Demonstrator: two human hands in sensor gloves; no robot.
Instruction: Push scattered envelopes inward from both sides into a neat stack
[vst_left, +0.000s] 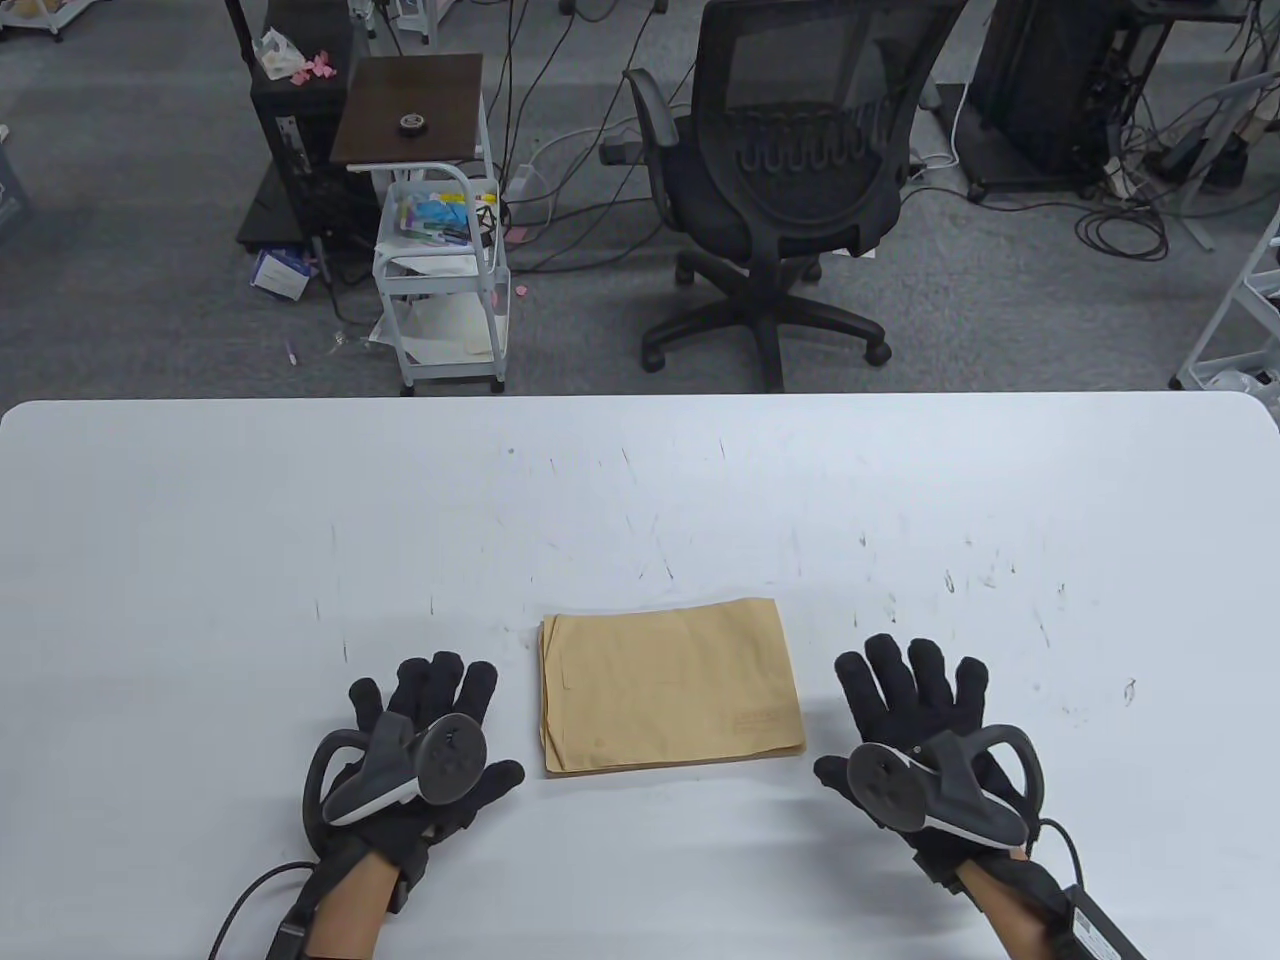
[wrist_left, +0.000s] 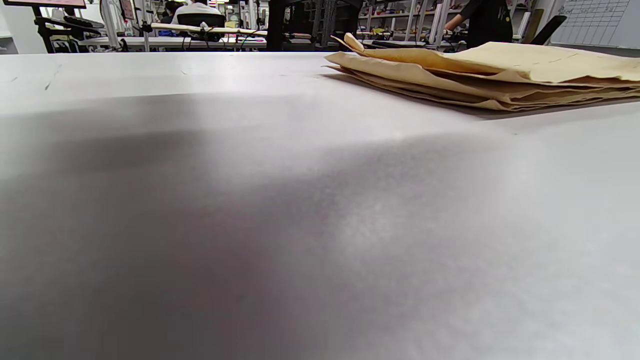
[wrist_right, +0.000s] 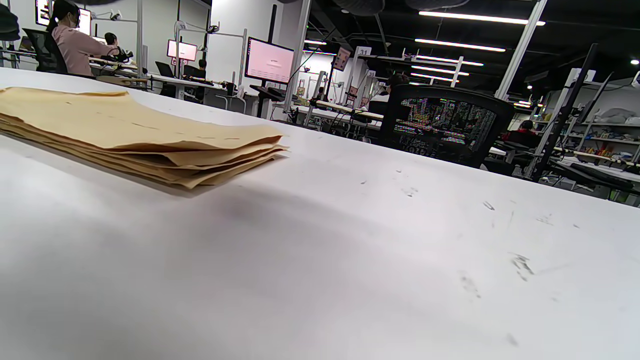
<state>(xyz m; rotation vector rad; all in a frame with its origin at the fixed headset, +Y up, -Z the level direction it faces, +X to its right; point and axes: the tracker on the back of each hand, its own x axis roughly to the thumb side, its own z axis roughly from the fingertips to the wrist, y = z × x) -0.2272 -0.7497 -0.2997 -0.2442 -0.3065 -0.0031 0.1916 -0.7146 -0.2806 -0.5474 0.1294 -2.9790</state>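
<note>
A stack of tan envelopes (vst_left: 670, 690) lies on the white table (vst_left: 640, 500), near the front middle, its edges roughly aligned. It also shows in the left wrist view (wrist_left: 500, 75) and in the right wrist view (wrist_right: 125, 135). My left hand (vst_left: 440, 700) lies flat on the table just left of the stack, fingers spread, apart from it. My right hand (vst_left: 905, 690) lies flat just right of the stack, fingers spread, apart from it. Neither hand holds anything. No fingers show in the wrist views.
The table's far edge (vst_left: 640, 398) runs across the middle of the table view. Beyond it stand a black office chair (vst_left: 790, 170) and a small white cart (vst_left: 445, 260) on the floor. Scuff marks dot the table's right half.
</note>
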